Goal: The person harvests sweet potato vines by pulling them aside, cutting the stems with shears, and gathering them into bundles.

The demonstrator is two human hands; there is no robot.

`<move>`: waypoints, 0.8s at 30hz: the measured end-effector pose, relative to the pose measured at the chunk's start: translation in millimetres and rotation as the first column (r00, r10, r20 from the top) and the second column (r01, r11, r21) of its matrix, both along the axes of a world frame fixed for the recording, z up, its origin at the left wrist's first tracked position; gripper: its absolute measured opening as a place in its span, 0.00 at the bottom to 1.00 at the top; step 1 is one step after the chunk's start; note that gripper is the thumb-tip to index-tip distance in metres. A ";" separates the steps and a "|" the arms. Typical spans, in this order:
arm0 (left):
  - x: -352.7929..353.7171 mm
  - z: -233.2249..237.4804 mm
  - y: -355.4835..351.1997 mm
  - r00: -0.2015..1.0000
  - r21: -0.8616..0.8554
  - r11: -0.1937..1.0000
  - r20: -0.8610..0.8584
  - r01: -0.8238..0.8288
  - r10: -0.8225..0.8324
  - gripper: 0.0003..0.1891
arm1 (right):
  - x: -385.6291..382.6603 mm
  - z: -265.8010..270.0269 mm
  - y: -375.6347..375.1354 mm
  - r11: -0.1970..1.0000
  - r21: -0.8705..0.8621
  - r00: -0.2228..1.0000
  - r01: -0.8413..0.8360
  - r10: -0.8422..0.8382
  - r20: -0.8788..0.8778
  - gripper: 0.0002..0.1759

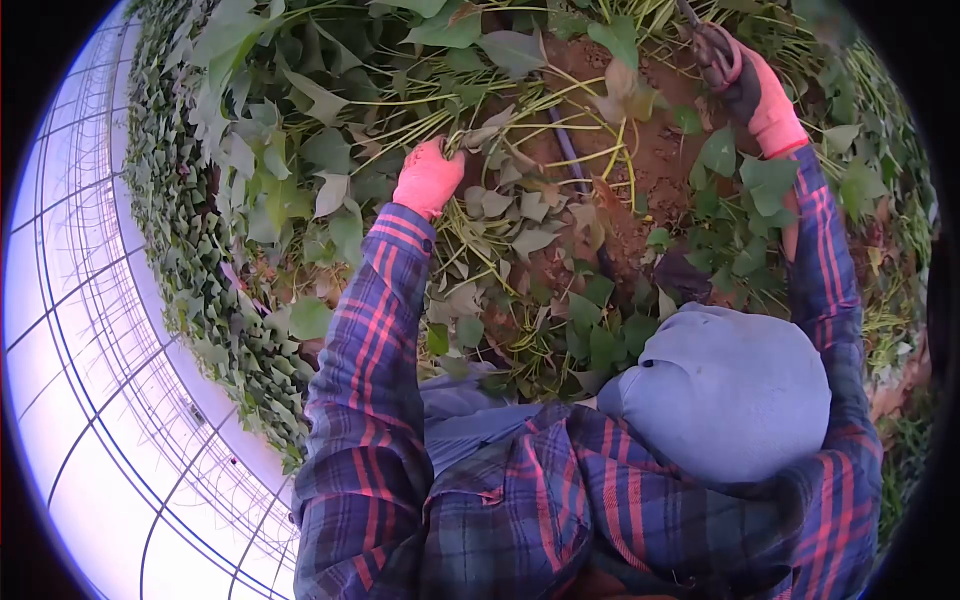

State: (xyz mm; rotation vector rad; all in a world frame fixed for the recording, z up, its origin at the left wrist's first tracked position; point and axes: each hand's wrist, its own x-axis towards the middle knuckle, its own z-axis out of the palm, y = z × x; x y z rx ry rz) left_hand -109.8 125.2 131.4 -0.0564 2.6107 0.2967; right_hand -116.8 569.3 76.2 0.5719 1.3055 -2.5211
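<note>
My left hand [430, 178], in a pink glove, is closed around a bunch of leafy vine stems [500, 118] near the middle of the plants. The stems fan out from the fist over the soil to the right. My right hand [752, 95], in a pink glove with a dark palm, reaches up at the upper right. Its fingers are wrapped around a thin dark handle [687, 12], whose far end runs out of the top of the view. Heart-shaped green leaves [768, 185] hang just below the right wrist.
Reddish-brown soil [650, 90] shows between the hands, crossed by a dark thin hose [568, 150]. Dense leafy plants [190, 230] fill the left side, beside a bright white area [90, 400] with dark grid lines. Rounded grey-blue cloth [735, 390] lies close in front of my body.
</note>
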 end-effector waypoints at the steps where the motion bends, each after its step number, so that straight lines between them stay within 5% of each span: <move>1: 5.7 2.4 3.4 0.999 0.005 0.999 0.015 0.035 -0.035 0.24 | 10.2 21.2 -6.3 0.984 -0.146 0.985 -0.105 0.082 -0.153 0.18; 2: 11.5 6.3 7.7 0.997 0.010 0.997 0.029 0.070 -0.071 0.24 | 18.2 45.9 -15.3 0.983 -0.147 0.984 -0.111 0.088 -0.155 0.18; 3: 16.3 10.8 11.5 0.991 0.045 0.990 0.000 0.134 -0.134 0.26 | 23.6 71.8 -27.1 0.946 0.134 0.864 -0.295 0.324 -0.386 0.18; 5: 25.0 32.1 32.2 0.981 0.090 0.977 -0.002 0.192 -0.193 0.27 | 12.8 83.8 -42.0 0.737 0.333 0.682 -0.589 0.674 -0.284 0.17; 6: 29.8 44.5 45.5 0.968 0.137 0.959 -0.003 0.248 -0.250 0.28 | 2.9 90.5 -57.5 0.734 0.333 0.679 -0.592 0.677 -0.283 0.17; 8: 38.4 67.3 73.5 0.940 0.215 0.916 -0.023 0.337 -0.341 0.25 | -17.6 106.4 -91.4 0.439 0.380 0.497 -0.814 0.866 0.065 0.19; 9: 39.6 84.7 91.7 0.938 0.240 0.906 -0.087 0.348 -0.337 0.21 | -37.8 87.5 -95.0 0.425 0.386 0.484 -0.819 0.873 0.066 0.19; 10: 31.6 84.7 101.4 0.940 0.274 0.899 -0.083 0.341 -0.331 0.20 | -66.3 56.4 -100.4 0.189 0.828 0.272 -0.528 0.961 -0.046 0.19; 13: -15.9 65.2 121.1 0.966 0.270 0.928 -0.102 0.256 -0.237 0.20 | -103.3 53.1 -110.3 -0.181 0.941 0.220 -0.287 0.943 0.249 0.17; 14: -33.8 67.7 127.3 0.987 0.257 0.962 0.101 0.096 -0.126 0.21 | -114.3 51.9 -105.0 -0.200 0.949 0.247 -0.242 0.933 0.260 0.17; 15: -47.8 42.2 119.3 0.985 0.246 0.955 -0.097 0.164 -0.144 0.22 | -124.9 49.6 -98.0 -0.204 0.959 0.286 -0.195 0.924 0.254 0.17; 20: -47.2 -42.8 53.3 0.993 0.087 0.995 -0.109 0.047 -0.038 0.25 | -142.4 27.2 -38.0 -0.083 0.993 0.422 0.086 0.906 0.039 0.17; 22: -43.3 -54.3 38.0 0.996 0.063 0.998 -0.085 0.010 -0.004 0.25 | -131.3 19.7 -18.8 -0.010 0.982 0.363 0.190 0.930 -0.060 0.17; 24: -34.7 -61.5 32.8 0.985 0.282 0.952 -0.093 -0.117 0.148 0.25 | -117.6 10.3 -16.6 0.072 0.960 0.233 0.269 0.963 -0.138 0.17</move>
